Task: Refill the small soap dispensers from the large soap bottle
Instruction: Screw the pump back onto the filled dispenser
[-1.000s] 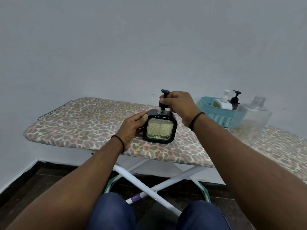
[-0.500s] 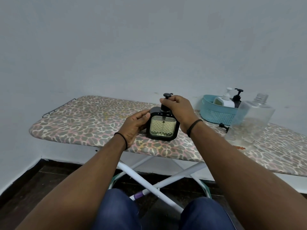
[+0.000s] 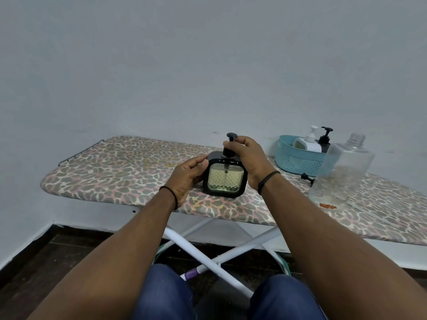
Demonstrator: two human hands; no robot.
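Plain grey wall behind; leopard-print ironing board (image 3: 120,172) on white crossed legs, dark floor below. Square black soap dispenser (image 3: 225,179) w/ yellowish quilted window, standing upright on board nr front edge, btwn both hands. Left hand (image 3: 188,179) cupped against its left side, thumb on upper corner, fingers curled round body. Right hand (image 3: 248,158) over top right, fingers and thumb pinching black pump (image 3: 229,146) at neck. Long axis vertical, pump head up top, window facing camera; nozzle direction hard to tell. Well apart to right: large clear bottle (image 3: 344,167), uncapped, upright, looks nearly empty. Behind it, teal basket (image 3: 298,158) w/ white dispenser (image 3: 308,140) and black one (image 3: 324,139). Small black pump part (image 3: 307,177) lying on board btwn basket and bottle. Black wristbands on both wrists.
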